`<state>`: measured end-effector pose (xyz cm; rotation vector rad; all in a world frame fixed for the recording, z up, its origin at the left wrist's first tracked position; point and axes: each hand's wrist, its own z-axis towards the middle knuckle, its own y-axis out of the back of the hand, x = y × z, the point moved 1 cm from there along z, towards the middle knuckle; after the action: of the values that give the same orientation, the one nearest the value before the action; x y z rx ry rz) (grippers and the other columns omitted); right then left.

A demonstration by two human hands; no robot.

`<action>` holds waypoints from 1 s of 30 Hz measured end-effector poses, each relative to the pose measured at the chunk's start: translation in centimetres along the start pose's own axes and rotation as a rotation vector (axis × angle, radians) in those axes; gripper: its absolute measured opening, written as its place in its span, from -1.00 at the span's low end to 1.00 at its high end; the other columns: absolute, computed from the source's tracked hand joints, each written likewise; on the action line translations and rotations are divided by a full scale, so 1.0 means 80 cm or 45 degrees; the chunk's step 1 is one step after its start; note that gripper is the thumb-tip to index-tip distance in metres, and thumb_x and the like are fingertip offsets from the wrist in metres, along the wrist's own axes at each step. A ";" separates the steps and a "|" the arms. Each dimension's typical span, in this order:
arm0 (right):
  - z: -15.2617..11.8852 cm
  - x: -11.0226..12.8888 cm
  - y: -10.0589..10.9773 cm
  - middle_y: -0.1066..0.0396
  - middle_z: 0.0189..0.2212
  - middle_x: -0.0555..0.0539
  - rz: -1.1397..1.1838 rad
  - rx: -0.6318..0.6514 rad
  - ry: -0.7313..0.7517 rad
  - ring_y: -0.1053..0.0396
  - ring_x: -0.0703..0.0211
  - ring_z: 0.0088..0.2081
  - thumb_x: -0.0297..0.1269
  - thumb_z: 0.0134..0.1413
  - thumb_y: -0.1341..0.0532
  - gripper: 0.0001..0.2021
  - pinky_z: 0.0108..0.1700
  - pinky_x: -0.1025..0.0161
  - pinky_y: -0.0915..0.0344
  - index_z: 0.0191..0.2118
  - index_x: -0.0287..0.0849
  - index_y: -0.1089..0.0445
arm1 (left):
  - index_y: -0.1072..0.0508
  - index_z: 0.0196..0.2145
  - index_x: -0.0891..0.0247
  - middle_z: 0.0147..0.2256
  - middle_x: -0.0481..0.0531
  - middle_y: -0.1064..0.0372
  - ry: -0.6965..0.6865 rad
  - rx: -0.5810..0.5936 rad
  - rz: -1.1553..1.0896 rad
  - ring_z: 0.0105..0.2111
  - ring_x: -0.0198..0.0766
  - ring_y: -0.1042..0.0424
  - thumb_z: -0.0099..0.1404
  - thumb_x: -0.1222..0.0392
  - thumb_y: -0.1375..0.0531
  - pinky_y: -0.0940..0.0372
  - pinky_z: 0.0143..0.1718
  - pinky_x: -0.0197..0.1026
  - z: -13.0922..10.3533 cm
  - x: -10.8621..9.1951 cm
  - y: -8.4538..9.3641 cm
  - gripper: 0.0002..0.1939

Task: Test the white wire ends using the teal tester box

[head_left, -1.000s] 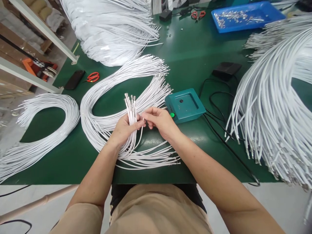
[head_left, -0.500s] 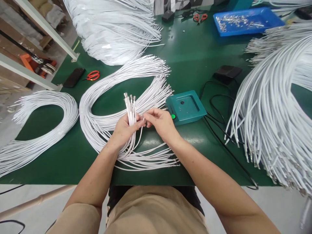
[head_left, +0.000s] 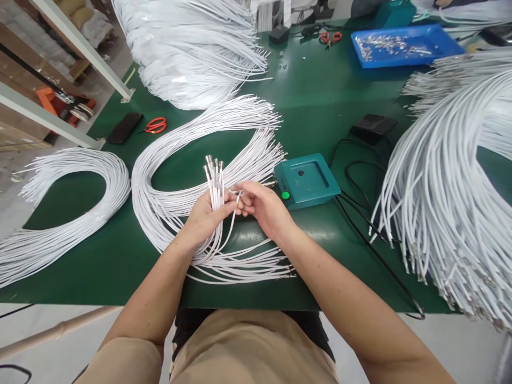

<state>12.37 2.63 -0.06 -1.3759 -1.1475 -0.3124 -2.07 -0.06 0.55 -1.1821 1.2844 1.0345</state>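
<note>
Tan short-sleeve top [head_left: 252,349], bare forearms

Pretty basic getup tbh. The top is plain tan, kinda loose, with soft folds running across the front. The left sleeve [head_left: 126,357] is the same tan, looks roomy, and quits somewhere around the elbow. From there down it's bare: left forearm [head_left: 154,285], right forearm [head_left: 332,285], left hand [head_left: 204,216] and right hand [head_left: 267,212]. There's also some black material [head_left: 192,321] peeking out either side of the waist, can't tell which garment.

2 forearms [head_left: 156,288] angled inward | left hand [head_left: 203,216] gripping | right hand [head_left: 267,208] curled beside it
</note>
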 end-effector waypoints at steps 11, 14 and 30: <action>0.002 0.000 0.006 -0.08 -0.69 0.12 0.093 0.187 -0.167 -0.13 0.35 -0.57 -0.07 0.02 -0.29 -0.64 -0.39 0.32 -0.16 -0.60 -0.19 -0.28 | -0.29 -0.42 0.26 -0.45 -0.08 -0.39 0.012 -0.055 0.001 -0.47 -0.36 -0.41 0.06 0.14 -0.40 -0.34 -0.37 -0.27 -0.002 0.002 0.003 -0.66; 0.002 0.000 0.006 -0.12 -0.65 0.10 0.125 0.210 -0.167 -0.16 0.34 -0.53 -0.05 0.00 -0.31 -0.60 -0.36 0.32 -0.19 -0.61 -0.18 -0.20 | -0.29 -0.43 0.26 -0.46 -0.10 -0.37 0.010 -0.049 -0.014 -0.50 -0.39 -0.37 0.06 0.15 -0.40 -0.33 -0.39 -0.29 -0.001 0.002 0.006 -0.67; -0.006 0.009 -0.003 -0.38 -0.56 0.05 -0.276 -0.111 0.124 -0.27 0.35 -0.49 -0.25 -0.10 -0.33 -0.86 -0.30 0.30 -0.28 -0.44 -0.22 -0.47 | -0.43 0.00 0.22 -0.30 -0.01 -0.42 -0.038 -0.040 0.051 -0.40 -0.35 -0.41 0.14 0.15 -0.35 -0.32 -0.39 -0.32 -0.002 0.002 0.009 -0.54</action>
<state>12.77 2.44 0.73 -1.2983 -1.2149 -0.5848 -2.81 -0.16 0.37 -1.1642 1.2769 1.1013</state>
